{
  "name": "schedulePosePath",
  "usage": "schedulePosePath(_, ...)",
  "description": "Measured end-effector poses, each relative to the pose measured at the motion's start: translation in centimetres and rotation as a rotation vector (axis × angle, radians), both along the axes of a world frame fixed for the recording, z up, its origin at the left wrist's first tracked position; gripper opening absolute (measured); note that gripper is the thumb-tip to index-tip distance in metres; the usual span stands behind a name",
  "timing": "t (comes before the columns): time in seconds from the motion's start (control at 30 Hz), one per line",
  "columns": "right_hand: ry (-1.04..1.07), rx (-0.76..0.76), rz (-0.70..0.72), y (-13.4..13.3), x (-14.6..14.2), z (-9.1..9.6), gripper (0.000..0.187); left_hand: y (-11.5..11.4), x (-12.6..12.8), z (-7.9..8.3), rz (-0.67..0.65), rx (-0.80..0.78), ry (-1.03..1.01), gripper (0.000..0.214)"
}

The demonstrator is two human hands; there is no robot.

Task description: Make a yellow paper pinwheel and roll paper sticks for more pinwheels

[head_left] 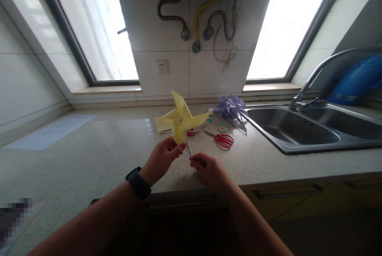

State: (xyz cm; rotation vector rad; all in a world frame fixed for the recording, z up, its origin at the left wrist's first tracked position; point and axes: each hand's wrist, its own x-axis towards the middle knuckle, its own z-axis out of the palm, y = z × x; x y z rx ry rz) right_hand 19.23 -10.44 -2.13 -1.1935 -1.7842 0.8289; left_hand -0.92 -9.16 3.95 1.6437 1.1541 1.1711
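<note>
A yellow paper pinwheel [180, 120] with a pin at its centre stands upright above the counter, facing me. Its thin purple stick [188, 147] slants down to the right. My right hand [207, 165] pinches the lower end of that stick between thumb and fingers. Higher up, my left hand [163, 156] closes around the pinwheel's lowest blade, with a dark watch on the wrist; the exact contact of its fingertips is partly hidden. Just beyond the hands lie red-handled scissors [223, 140] and a small red item [190, 133].
Purple pinwheels [232, 107] lie at the back beside the steel sink [286, 149]. Near them are a small bottle with green liquid [210, 116] and a roll of tape [222, 128]. Yellow paper [162, 125] is behind the pinwheel. A printed sheet [50, 132] lies at left.
</note>
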Motion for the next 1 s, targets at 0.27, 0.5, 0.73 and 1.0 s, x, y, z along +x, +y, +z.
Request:
schedulePosePath(0.27, 0.014, -0.014, 0.028, 0.2, 0.3, 0.1, 0.015, 0.4, -1.7, 0.7, 0.173, 0.195, 0.294, 0.024)
schedulePosePath(0.5, 0.040, -0.035, 0.041, 0.5, 0.5, -0.1, 0.016, 1.3, -3.7, 2.7, 0.329, 0.340, 0.461, 0.023)
schedulePosePath(0.73, 0.047, -0.052, 0.049, 0.5, 0.6, -0.1, 0.016, 1.8, -5.5, 4.4, 0.392, 0.446, 0.482, 0.019)
schedulePosePath(1.0, 0.104, -0.074, 0.049, 0.6, 0.5, -0.1, 0.018, -2.7, -4.9, 5.4, 0.411, 0.643, 0.175, 0.027)
